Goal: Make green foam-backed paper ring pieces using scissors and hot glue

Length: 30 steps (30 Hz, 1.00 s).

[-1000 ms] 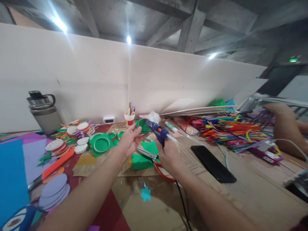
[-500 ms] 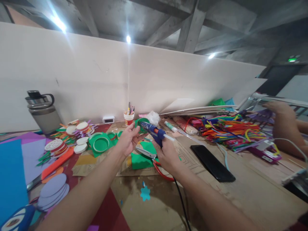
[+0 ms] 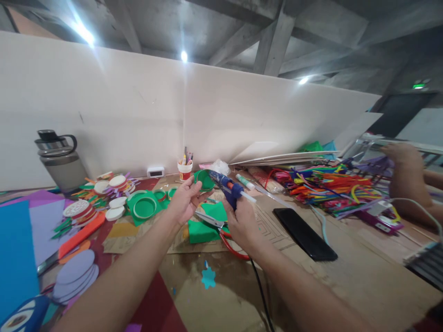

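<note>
Between thumb and fingers, my left hand (image 3: 187, 200) holds a green ring (image 3: 205, 180) up on its side, its open face turned toward me. My right hand (image 3: 242, 223) is wrapped round a blue glue gun (image 3: 225, 183) with a white glue stick poking out of its back. The gun's nozzle points left at the ring's right edge; whether it touches cannot be made out. Below the hands, red-handled scissors (image 3: 214, 221) lie across green sheet pieces (image 3: 204, 232). To the left, another green ring (image 3: 144, 208) rests on a green sheet.
Left are a water bottle (image 3: 60, 159), an orange cutter (image 3: 81, 236) and lilac discs (image 3: 76, 266). A black phone (image 3: 304, 234) and a heap of colourful pipe cleaners (image 3: 328, 186) lie right, near another person's arm (image 3: 408, 180). The gun's black cord (image 3: 260, 290) trails toward me.
The glue gun in my right hand has shifted slightly right, its nozzle moving from inside the ring toward the ring's right edge. My left hand keeps its hold on the ring.
</note>
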Motion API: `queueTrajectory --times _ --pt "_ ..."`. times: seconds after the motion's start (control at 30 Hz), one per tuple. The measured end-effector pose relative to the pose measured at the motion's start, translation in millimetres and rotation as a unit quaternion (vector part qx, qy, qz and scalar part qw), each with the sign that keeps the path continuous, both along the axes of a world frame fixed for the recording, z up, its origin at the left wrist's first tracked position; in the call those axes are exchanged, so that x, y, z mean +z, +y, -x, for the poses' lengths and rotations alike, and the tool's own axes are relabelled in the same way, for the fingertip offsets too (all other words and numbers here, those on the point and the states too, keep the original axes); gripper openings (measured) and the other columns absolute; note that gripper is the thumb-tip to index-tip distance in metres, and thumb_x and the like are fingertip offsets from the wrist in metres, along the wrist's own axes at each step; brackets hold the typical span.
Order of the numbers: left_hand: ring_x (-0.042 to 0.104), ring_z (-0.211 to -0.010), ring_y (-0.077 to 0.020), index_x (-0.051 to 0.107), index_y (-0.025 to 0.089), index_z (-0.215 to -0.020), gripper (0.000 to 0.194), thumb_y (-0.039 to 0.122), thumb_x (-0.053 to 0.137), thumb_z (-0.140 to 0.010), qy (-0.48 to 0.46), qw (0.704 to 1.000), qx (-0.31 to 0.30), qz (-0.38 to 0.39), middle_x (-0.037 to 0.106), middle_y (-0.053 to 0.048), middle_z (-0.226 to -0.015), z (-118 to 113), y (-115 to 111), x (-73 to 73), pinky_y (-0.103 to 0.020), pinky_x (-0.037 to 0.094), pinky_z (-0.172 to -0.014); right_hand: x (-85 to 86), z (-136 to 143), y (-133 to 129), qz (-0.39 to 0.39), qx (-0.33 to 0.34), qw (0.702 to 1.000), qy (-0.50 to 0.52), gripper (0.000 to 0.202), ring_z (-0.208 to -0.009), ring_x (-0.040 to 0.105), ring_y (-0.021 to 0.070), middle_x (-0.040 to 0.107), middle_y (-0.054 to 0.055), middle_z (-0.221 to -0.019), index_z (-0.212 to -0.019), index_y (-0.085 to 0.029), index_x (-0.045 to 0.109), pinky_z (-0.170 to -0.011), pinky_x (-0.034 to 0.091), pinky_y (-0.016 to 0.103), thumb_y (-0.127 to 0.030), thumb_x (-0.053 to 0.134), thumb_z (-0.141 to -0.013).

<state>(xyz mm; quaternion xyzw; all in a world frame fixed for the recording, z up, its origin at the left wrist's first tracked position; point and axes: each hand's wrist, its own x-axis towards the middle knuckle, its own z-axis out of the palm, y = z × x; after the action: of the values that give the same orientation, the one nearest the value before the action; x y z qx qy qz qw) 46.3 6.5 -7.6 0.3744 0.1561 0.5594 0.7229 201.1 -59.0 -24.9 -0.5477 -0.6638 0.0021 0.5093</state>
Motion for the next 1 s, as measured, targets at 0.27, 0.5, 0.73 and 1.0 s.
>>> queueTrajectory --times 0.27,0.5,0.73,1.0 --pt "0.069 -0.075 -0.0122 0.064 0.013 -0.099 0.017 0.01 0.067 -0.082 0.002 1.0 0.012 0.006 0.073 -0.003 -0.09 0.2 2.1 -0.2 -0.041 0.054 -0.096 4.4 1.9 -0.5 0.03 0.075 0.997 0.011 0.029 -0.083 0.066 0.0247 0.07 0.012 -0.095 -0.108 -0.017 0.061 -0.073 0.052 0.036 -0.034 0.045 -0.091" --pt "0.07 -0.08 -0.0158 0.064 0.012 -0.101 0.021 0.011 0.068 -0.081 0.008 1.0 0.003 -0.001 0.072 -0.004 -0.089 -2.2 0.7 -2.1 -0.044 0.054 -0.096 3.1 1.6 -0.4 0.003 0.039 0.999 0.032 0.028 -0.089 0.066 0.0254 0.07 0.012 -0.1 -0.11 -0.017 0.059 -0.076 0.052 0.038 -0.033 0.045 -0.091" --pt "0.069 -0.084 -0.0141 0.063 0.016 -0.101 0.024 0.009 0.069 -0.079 0.003 1.0 0.016 0.0 0.071 -0.003 -0.096 -3.1 -4.1 2.3 -0.042 0.054 -0.095 1.1 -1.0 0.9 -0.013 0.007 1.0 0.013 0.026 -0.085 0.065 0.0258 0.069 0.014 -0.095 -0.105 -0.017 0.059 -0.075 0.051 0.037 -0.034 0.043 -0.093" --pt "0.069 -0.068 -0.0125 0.066 0.014 -0.091 0.012 0.024 0.063 -0.087 0.014 0.999 0.013 0.033 0.073 -0.005 -0.086 9.4 2.9 7.1 -0.028 0.059 -0.073 2.0 -0.7 0.4 0.005 0.046 0.998 -0.033 0.03 -0.088 0.066 0.0256 0.07 0.013 -0.098 -0.112 -0.016 0.06 -0.075 0.052 0.036 -0.032 0.043 -0.093"
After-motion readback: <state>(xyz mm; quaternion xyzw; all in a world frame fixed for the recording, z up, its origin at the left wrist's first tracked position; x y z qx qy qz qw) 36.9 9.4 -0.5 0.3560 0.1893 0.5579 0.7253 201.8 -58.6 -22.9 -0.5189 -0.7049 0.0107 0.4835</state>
